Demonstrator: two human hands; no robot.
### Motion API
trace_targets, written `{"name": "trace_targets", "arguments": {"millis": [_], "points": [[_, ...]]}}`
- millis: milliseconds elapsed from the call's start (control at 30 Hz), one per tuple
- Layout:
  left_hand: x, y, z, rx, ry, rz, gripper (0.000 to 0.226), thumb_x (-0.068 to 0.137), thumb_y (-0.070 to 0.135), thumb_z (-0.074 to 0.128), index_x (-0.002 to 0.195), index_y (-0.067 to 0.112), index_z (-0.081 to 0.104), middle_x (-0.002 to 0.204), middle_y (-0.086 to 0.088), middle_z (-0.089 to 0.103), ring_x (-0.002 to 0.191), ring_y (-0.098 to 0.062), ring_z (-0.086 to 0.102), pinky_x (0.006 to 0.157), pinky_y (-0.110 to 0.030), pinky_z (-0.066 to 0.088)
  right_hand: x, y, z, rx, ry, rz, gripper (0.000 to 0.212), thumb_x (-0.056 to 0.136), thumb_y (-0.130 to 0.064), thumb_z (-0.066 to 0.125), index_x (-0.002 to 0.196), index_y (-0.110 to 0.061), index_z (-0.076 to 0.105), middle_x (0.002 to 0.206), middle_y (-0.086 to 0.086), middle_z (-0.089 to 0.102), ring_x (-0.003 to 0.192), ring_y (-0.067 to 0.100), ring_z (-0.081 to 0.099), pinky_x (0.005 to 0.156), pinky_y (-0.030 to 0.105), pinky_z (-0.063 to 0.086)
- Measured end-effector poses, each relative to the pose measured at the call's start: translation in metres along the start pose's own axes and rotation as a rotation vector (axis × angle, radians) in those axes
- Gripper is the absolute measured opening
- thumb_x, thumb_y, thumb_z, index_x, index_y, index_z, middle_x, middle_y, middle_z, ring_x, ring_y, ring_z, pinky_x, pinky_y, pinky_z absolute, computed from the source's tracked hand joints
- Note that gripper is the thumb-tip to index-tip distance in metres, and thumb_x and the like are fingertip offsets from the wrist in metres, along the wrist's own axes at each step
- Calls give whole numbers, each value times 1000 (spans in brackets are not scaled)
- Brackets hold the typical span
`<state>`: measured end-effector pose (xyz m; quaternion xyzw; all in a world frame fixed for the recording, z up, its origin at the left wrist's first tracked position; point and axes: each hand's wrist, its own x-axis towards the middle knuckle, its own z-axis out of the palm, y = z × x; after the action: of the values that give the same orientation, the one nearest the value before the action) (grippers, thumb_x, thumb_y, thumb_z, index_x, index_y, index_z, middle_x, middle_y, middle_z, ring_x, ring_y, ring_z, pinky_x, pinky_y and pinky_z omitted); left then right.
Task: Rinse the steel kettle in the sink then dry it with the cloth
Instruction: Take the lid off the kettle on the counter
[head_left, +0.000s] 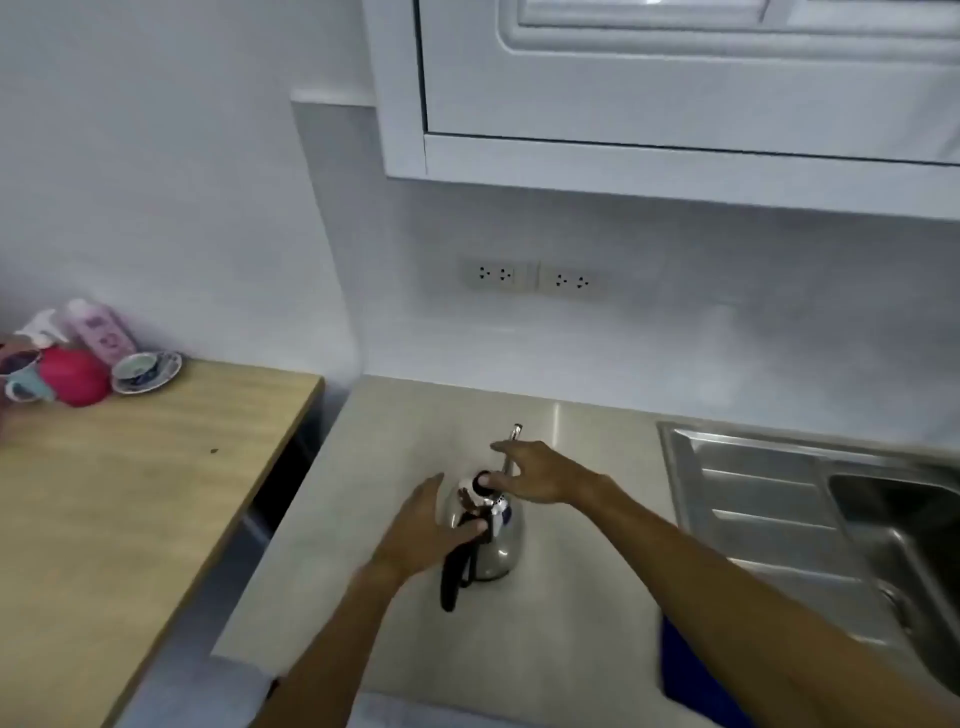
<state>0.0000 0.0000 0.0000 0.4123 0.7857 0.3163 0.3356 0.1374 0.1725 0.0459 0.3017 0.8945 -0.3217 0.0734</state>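
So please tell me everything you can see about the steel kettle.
The steel kettle is small, shiny and rounded, with a black knob on its lid, a thin spout pointing away and a black handle toward the person. It stands upright on the pale counter, left of the sink. The left hand touches its handle; the right hand reaches over the lid.

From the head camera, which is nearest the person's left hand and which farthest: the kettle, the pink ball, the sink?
From the left hand:
1. Steel kettle, touching it, just right.
2. Pink ball, far left on the wooden table.
3. Sink, far right; too close to call against the ball.
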Motion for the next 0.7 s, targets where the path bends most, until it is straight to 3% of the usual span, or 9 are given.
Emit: {"name": "trace_targets", "arguments": {"millis": [100,200,300,467,533,600,700], "points": [[1,-8,20,-71,2,0,102,72,48,82,150,14,27,146,8,36,136,-15,39,102,-23,32,15,-2,23,71,-21,-17,89,84,-63,62,153,-15,32,157,2,36,144,20,34,115,30,28],[8,-21,40,-175,47,-3,86,63,50,85,134,32,40,126,18,51,116,-8,56,82,-16,47,29,1,46,161,52,2,81,80,-60,69,143,-16,46,144,-2,51,133,18,48,110,31,39],[13,-30,54,-248,59,17,95,60,49,87,138,40,35,125,22,51,114,7,54,80,-6,47,35,4,58,264,133,43,79,74,-66,70,134,-19,51,135,-4,57,122,14,55,103,31,47],[24,-35,55,-239,18,44,98,58,55,89,140,43,38,126,20,59,115,2,58,94,-24,54,39,9,64,66,306,93,78,67,-85,53,108,-18,54,104,-2,66,93,18,64,83,38,54],[30,-37,51,-227,-3,67,88,58,51,90,133,48,44,120,23,63,112,2,60,93,-32,56,38,12,72,-28,414,91,75,71,-87,47,102,-20,58,95,-2,67,86,17,63,88,40,52],[31,-35,47,-217,-28,96,78,60,46,90,124,54,46,117,30,63,110,7,59,92,-30,56,36,15,84,-27,497,102,71,75,-84,46,108,-24,65,97,-2,65,92,15,62,97,40,48],[33,-34,44,-223,-52,124,77,67,36,88,128,55,46,121,27,64,112,7,60,93,-32,57,32,17,95,185,535,115,55,83,-69,54,112,-25,70,106,-5,59,96,9,61,89,30,54]]}}
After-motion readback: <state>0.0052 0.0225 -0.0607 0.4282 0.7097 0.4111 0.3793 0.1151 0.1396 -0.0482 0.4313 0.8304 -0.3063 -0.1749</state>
